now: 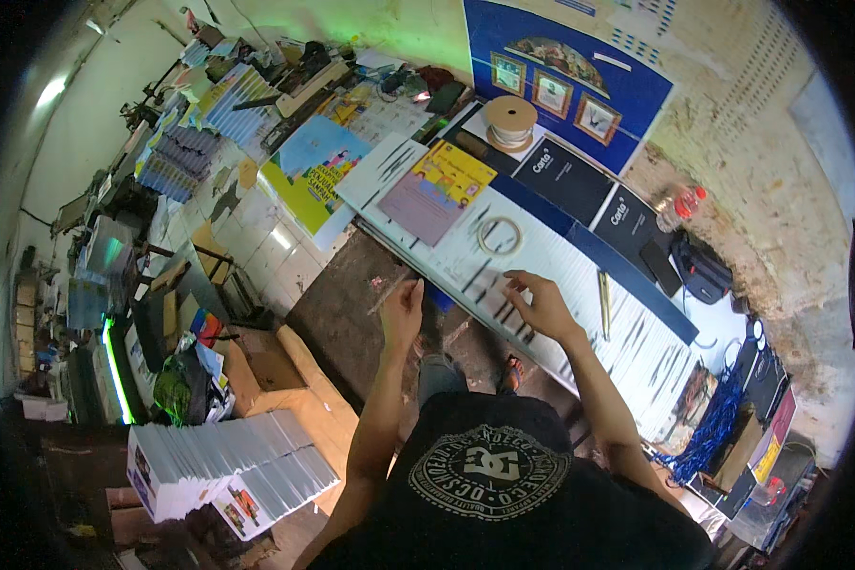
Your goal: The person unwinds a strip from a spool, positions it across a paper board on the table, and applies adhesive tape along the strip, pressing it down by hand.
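My left hand (404,315) hangs just off the near edge of a white, dark-streaked worktop (560,271). Its fingers are curled together, and a thin pale strip seems to stick out from them; what it is I cannot make out. Over the worktop's near edge, my right hand (541,309) has its fingers bent but apart, with nothing seen in them. Beyond it lies a roll of tape (517,237), flat on the worktop. A purple and yellow booklet (427,204) is to the left of the tape. A slim gold-coloured tool (605,306) lies right of my right hand.
Behind the worktop stand a cord spool (510,122), black boxes (553,174), a phone (660,266), a red-capped bottle (679,209) and a black pouch (703,271). Blue cords (717,423) hang at the right end. Book stacks (233,461) stand lower left; a large poster (313,176) lies left.
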The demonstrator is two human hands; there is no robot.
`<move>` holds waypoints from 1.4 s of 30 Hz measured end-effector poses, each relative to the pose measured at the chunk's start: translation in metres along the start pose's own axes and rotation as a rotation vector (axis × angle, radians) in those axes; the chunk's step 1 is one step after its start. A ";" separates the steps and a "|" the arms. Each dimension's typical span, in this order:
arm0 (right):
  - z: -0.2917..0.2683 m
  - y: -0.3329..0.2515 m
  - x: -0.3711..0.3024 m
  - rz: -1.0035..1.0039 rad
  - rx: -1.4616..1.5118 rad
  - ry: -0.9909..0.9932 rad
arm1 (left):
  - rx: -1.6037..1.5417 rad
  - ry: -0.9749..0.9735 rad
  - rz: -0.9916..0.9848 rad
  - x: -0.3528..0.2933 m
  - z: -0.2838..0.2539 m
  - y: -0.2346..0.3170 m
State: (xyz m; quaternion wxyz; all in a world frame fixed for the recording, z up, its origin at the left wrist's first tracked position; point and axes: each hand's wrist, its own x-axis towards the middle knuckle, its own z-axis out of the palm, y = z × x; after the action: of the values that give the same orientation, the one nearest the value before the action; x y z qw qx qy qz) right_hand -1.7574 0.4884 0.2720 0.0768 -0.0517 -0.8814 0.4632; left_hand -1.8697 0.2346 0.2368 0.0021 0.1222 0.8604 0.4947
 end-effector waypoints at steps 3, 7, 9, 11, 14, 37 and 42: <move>0.017 -0.007 0.038 0.084 0.026 0.006 | 0.303 0.027 0.293 0.080 0.012 -0.034; 0.039 -0.003 0.095 0.106 0.026 0.155 | 0.451 -0.013 0.361 0.178 0.032 -0.052; 0.046 -0.008 0.129 0.227 0.014 0.179 | 0.488 -0.117 0.303 0.218 0.034 -0.054; 0.059 -0.015 0.162 0.280 -0.008 0.218 | 0.618 -0.280 0.224 0.247 0.035 -0.049; 0.090 -0.038 0.211 0.275 0.061 0.343 | 0.668 -0.421 0.203 0.271 0.043 -0.067; 0.036 0.020 0.394 0.330 -0.514 0.509 | -0.184 -0.063 -0.226 0.461 -0.175 -0.223; -0.015 0.148 0.467 0.238 -0.777 0.341 | -0.293 0.032 -0.378 0.490 -0.183 -0.269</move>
State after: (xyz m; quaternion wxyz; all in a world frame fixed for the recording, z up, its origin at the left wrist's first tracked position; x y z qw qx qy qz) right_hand -2.2111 0.6598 0.1988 0.1421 -0.2535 -0.9528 0.0878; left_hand -2.4240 0.0538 0.1583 0.0989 -0.0503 0.7869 0.6070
